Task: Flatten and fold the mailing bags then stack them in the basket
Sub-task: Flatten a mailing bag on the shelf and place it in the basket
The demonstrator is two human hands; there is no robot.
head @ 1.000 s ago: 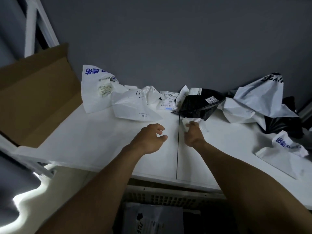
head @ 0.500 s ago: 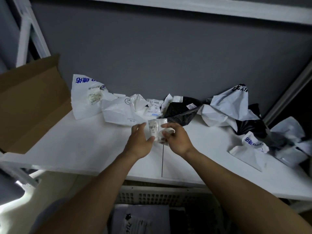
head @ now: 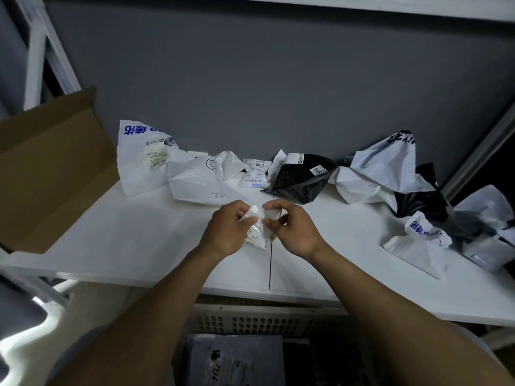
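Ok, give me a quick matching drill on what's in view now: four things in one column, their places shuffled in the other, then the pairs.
Things
1. small crumpled white plastic mailing bag
2. black dotted plastic mailing bag
3. brown cardboard box
4. white perforated plastic basket

Places
A. below the white table's front edge
B. at the table's left end
C. held by left hand and right hand
D. on the table, back by the grey wall

Pairs: 1-C, 2-D, 3-B, 4-A
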